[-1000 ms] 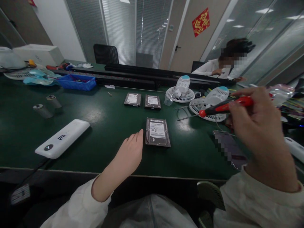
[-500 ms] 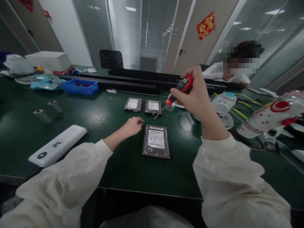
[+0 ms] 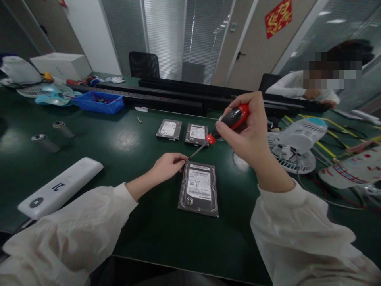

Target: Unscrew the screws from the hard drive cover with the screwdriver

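Observation:
My right hand (image 3: 248,135) is wrapped round the red and black handle of a screwdriver (image 3: 233,119), whose thin shaft slants down to the left. Its tip meets the fingertips of my left hand (image 3: 168,167) at the upper left corner of a hard drive (image 3: 199,186). Those left fingers are pinched together; whatever lies between them is too small or hidden to name. The hard drive lies flat on the green table, label up. Behind it lie two more drives, a left one (image 3: 169,129) and a right one (image 3: 195,134) partly behind the screwdriver.
At left are a white power bank (image 3: 61,188) and two metal cylinders (image 3: 46,143). Farther back stands a blue tray (image 3: 99,104) before long black bars (image 3: 166,102). A white fan (image 3: 293,145) and cables are at right; another person (image 3: 285,85) sits across the table.
My left fingertips and the screwdriver tip have come together at the drive's upper left corner. My right hand has moved slightly down and right in the picture. The view has also shifted.

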Action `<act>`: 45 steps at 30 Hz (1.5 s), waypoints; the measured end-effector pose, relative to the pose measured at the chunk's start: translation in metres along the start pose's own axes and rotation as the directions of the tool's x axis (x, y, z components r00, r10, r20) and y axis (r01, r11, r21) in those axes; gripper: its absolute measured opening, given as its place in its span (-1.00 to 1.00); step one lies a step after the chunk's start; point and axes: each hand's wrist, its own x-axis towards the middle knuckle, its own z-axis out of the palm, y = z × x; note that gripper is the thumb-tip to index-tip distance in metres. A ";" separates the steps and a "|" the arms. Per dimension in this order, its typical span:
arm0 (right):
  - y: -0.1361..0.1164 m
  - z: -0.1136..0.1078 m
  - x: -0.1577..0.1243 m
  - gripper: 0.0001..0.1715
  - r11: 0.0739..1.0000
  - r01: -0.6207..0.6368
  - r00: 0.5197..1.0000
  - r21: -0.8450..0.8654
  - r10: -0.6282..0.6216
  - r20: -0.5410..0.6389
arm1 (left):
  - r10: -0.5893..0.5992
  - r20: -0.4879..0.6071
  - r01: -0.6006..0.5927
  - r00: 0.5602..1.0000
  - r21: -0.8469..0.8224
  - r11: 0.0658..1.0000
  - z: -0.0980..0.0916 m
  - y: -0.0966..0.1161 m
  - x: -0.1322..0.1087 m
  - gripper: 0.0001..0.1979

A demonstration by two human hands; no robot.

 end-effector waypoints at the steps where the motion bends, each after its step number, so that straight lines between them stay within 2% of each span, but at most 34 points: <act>1: 0.000 0.000 0.000 -0.62 1.000 0.002 1.000 0.016 -0.002 -0.002 | -0.001 0.005 0.001 1.000 -0.018 1.000 0.000 0.000 0.000 -0.70; 8: -0.005 0.002 0.004 -0.63 0.983 0.099 0.992 0.152 -0.086 -0.091 | 0.014 0.081 -0.005 0.997 -0.101 0.995 0.001 0.000 -0.005 -0.72; 15: -0.014 -0.008 0.001 -0.70 0.996 0.080 0.997 0.033 -0.080 -0.016 | 0.030 0.153 0.002 0.988 -0.210 0.978 0.003 0.013 -0.011 -0.68; 30: -0.014 -0.004 -0.001 -0.68 0.998 0.053 0.993 0.046 -0.058 0.105 | 0.066 0.109 -0.034 0.992 -0.272 0.962 0.005 0.001 -0.009 -0.83; 36: -0.014 -0.004 0.000 -0.68 0.993 0.070 0.993 0.093 -0.079 0.089 | 0.063 0.107 -0.031 0.992 -0.278 0.960 0.006 0.003 -0.009 -0.82; 42: -0.014 -0.016 0.002 -0.62 0.976 0.054 0.971 0.210 -0.101 0.219 | 0.048 0.105 -0.016 0.993 -0.287 0.958 0.006 0.002 -0.009 -0.83; 45: -0.015 -0.022 0.004 -0.54 0.994 0.082 0.982 0.076 -0.093 0.163 | 0.044 0.101 -0.012 0.994 -0.293 0.956 0.005 0.003 -0.010 -0.82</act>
